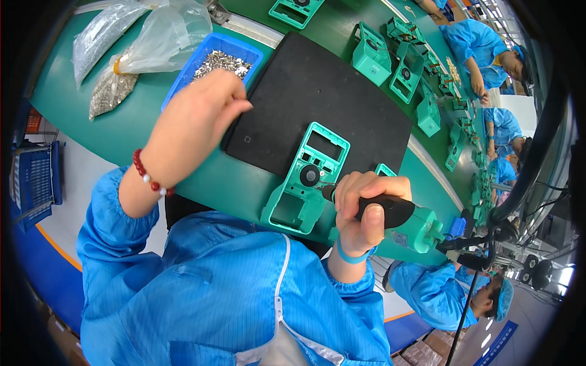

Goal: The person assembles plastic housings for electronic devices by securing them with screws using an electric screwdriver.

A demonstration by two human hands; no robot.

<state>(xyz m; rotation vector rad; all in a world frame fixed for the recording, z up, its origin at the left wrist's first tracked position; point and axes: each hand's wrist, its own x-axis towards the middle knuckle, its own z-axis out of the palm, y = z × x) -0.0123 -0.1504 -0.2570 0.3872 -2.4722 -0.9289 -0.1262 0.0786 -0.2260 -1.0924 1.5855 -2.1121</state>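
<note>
My right hand (366, 210) is wrapped round a green and black electric screwdriver (418, 226). The tool's tip points left, at the side of a round black part (309, 175) in a green plastic housing (298, 198). That housing lies tilted over the near edge of a black mat (317, 91). Beside a blue tray (169, 97) of small metal screws (223, 64), my left hand (210, 107) is closed, thumb against curled fingers. Whatever it may pinch is too small or hidden. Part of another green housing (384, 171) shows behind my right hand.
Clear plastic bags (159, 43), one filled with small metal parts, lie at the far left. More green housings (372, 55) stand in rows on the green belt (342, 30) beyond the mat. Co-workers in blue (476, 49) sit along the right. A blue crate (33, 180) stands at left.
</note>
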